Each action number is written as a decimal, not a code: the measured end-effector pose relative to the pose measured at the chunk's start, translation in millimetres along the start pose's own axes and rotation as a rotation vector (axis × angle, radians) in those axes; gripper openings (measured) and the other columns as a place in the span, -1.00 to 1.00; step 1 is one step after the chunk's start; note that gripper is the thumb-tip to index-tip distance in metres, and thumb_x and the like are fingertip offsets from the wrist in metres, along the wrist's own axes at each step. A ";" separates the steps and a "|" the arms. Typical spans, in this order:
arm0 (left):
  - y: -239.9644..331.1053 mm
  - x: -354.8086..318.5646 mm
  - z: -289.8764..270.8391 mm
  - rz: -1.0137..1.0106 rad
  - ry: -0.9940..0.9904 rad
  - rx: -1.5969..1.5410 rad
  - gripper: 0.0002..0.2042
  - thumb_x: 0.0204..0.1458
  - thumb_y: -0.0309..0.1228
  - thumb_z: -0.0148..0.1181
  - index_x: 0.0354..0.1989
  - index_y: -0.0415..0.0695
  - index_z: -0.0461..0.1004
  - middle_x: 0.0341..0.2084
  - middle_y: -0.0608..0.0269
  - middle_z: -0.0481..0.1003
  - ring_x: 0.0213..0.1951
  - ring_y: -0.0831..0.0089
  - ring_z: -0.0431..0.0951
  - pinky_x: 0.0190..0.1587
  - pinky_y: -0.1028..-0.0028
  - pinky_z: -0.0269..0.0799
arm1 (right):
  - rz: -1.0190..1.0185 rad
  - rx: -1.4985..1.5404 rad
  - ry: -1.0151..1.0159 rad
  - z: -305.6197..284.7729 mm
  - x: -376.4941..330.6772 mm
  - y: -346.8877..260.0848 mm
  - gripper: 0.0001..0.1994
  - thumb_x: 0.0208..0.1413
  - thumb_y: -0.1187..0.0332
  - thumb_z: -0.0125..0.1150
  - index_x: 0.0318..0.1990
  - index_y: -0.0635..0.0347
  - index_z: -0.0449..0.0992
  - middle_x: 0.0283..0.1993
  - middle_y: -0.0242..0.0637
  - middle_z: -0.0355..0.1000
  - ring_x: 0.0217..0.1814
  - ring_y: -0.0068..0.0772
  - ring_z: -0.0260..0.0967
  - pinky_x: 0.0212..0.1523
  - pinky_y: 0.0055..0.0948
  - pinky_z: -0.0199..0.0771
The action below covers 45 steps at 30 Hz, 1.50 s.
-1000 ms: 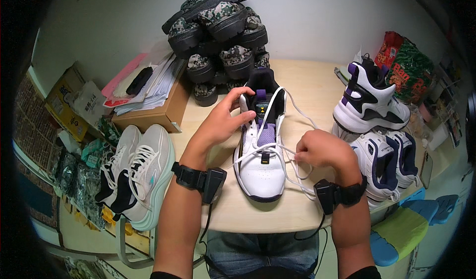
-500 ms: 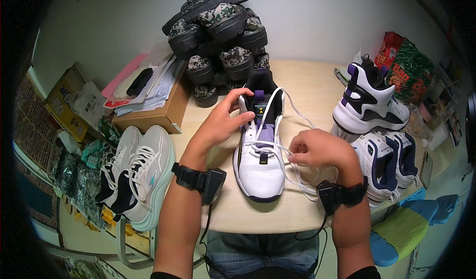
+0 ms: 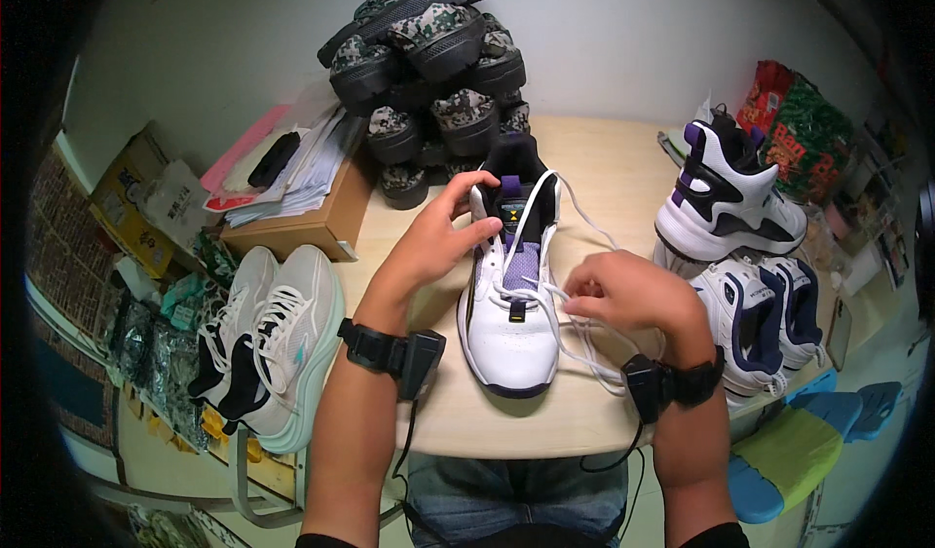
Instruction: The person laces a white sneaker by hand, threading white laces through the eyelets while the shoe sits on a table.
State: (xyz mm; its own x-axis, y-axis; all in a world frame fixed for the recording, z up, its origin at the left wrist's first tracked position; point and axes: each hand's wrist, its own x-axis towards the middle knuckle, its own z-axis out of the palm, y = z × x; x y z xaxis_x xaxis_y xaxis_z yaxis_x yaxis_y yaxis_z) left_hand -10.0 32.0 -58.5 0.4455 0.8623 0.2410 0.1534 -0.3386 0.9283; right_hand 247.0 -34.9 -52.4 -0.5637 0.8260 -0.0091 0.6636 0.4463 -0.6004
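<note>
A white, black and purple high-top sneaker [image 3: 508,348] stands on the table in front of me, toe toward me. My left hand [image 3: 453,222] grips its left upper edge, thumb near the tongue and fingers at the collar. To the right of the shoe, my right hand [image 3: 623,293] is closed, its thumb and fingertips pinching the white shoelace [image 3: 582,215] beside the lower eyelets. The lace is threaded through the lowest eyelets only; its loose lengths loop up over the collar and down across the tabletop under my right wrist. Exactly which strand I pinch is partly hidden.
Grey-white running shoes [image 3: 292,343] stand at the left, beside a cardboard box [image 3: 326,225] topped with papers. Camouflage shoes [image 3: 458,119] are piled at the back. A matching high-top [image 3: 726,207] and white-navy sneakers [image 3: 745,319] stand at the right. A blue-green stool [image 3: 794,451] is below.
My right hand has shifted very slightly, and the lace strand crossing the lower front of the shoe has moved toward the right. My left hand stays on the sneaker.
</note>
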 end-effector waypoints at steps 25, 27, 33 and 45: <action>25.5 -13.7 -25.8 0.108 0.055 0.178 -0.67 -0.08 -0.55 0.37 -0.10 -0.09 0.50 -0.50 0.59 0.23 -0.46 0.77 0.18 -0.46 0.68 0.11 | 0.099 0.015 0.428 -5.0 7.3 -18.2 -0.77 0.07 0.35 0.19 -0.16 0.29 0.50 -0.28 0.03 0.50 -0.23 0.03 0.48 -0.15 -0.21 0.46; 48.2 -22.5 -21.8 -0.150 -0.174 0.324 -0.82 -0.03 -0.50 0.35 -0.22 -0.16 0.59 -0.48 0.47 0.44 -0.44 0.71 0.33 -0.40 0.64 0.24 | -0.113 0.230 0.357 -3.1 8.5 -29.9 -0.78 0.08 0.44 0.16 -0.11 0.31 0.46 -0.26 0.02 0.49 -0.24 0.01 0.48 -0.17 -0.23 0.46; 38.3 -19.0 -4.5 -0.096 -0.499 0.424 -0.77 -0.02 -0.45 0.34 -0.16 -0.19 0.59 -0.35 0.21 0.56 -0.27 0.44 0.51 -0.14 0.45 0.43 | -0.194 0.092 0.332 5.3 14.0 -20.9 -0.74 0.01 0.51 0.12 -0.10 0.28 0.52 -0.25 0.01 0.49 -0.23 -0.01 0.48 -0.17 -0.24 0.46; 43.4 -23.9 -11.9 -0.104 -0.510 0.408 -0.79 0.09 -0.33 0.26 -0.43 -0.23 0.49 -0.41 0.26 0.44 -0.29 0.49 0.42 -0.19 0.50 0.34 | -0.100 0.051 0.369 16.5 21.0 -16.1 -0.85 -0.01 0.52 0.03 -0.26 0.25 0.46 -0.27 -0.01 0.46 -0.14 0.08 0.41 -0.10 -0.11 0.39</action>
State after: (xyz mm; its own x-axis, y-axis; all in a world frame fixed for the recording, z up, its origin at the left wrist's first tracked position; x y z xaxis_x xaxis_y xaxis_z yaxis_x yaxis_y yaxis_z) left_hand -24.5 1.2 -20.6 0.7567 0.6459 -0.1011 0.4953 -0.4656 0.7334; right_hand 216.3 -30.4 -56.1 -0.4032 0.8516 0.3349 0.5833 0.5212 -0.6230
